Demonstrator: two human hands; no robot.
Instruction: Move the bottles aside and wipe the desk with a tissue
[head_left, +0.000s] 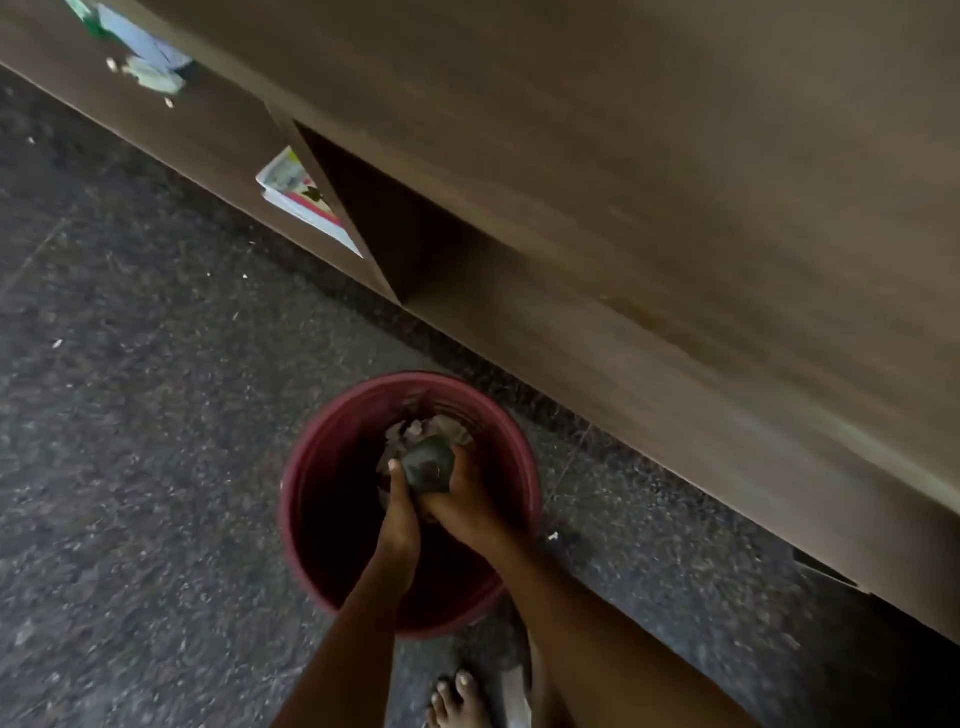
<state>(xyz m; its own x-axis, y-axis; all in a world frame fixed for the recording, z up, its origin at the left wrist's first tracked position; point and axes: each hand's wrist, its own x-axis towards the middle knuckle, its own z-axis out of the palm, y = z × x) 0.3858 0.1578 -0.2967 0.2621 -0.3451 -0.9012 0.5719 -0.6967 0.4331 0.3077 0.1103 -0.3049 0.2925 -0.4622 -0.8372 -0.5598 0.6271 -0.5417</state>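
Both my hands reach down into a dark red bin (311, 467) standing on the floor beside the brown wooden desk (675, 208). Together they hold a crumpled, dirty grey-green tissue wad (428, 465) over the bin's mouth. My right hand (470, 501) grips the wad from the right. My left hand (399, 512) touches its left side, thumb up along it; whether its fingers curl round the wad is hidden. Pale crumpled paper (415, 431) lies inside the bin below the wad. No bottles are in view.
The desk's side runs diagonally from upper left to lower right, with an open dark compartment (384, 218). A colourful booklet (298, 197) sticks out of a shelf to its left. Speckled grey floor (130, 389) spreads to the left. My bare foot (457, 699) stands below the bin.
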